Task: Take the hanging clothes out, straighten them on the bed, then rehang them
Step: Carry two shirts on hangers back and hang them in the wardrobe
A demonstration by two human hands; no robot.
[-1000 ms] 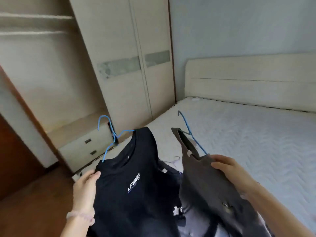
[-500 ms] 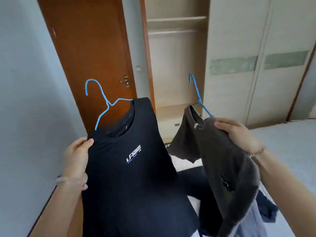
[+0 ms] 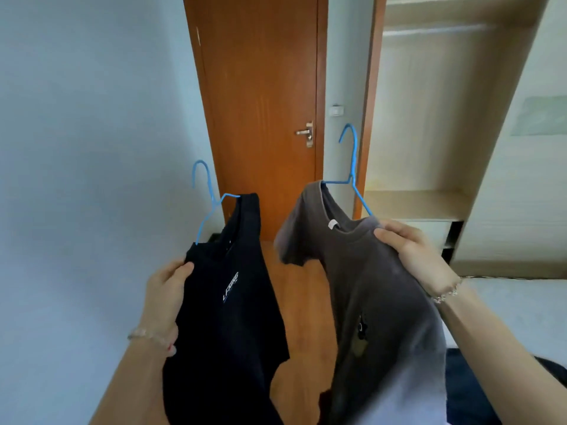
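My left hand (image 3: 167, 297) grips the shoulder of a black T-shirt (image 3: 233, 317) with a small white logo, hung on a blue wire hanger (image 3: 206, 191). My right hand (image 3: 414, 251) grips the shoulder of a grey T-shirt (image 3: 368, 289) on a second blue wire hanger (image 3: 352, 167). Both shirts hang in the air in front of me, side by side and apart. The open wardrobe (image 3: 429, 118) with its bare rail (image 3: 435, 29) stands at the right, behind the grey shirt.
A closed brown door (image 3: 260, 102) is straight ahead, a pale blue wall (image 3: 92, 148) at the left. Wooden floor (image 3: 303, 302) shows between the shirts. The bed's white edge (image 3: 521, 308) and dark clothes (image 3: 472, 391) on it lie at the lower right.
My view has swung left from the bed towards the door and open wardrobe. Both hands still hold the shirts, which have risen and spread apart.
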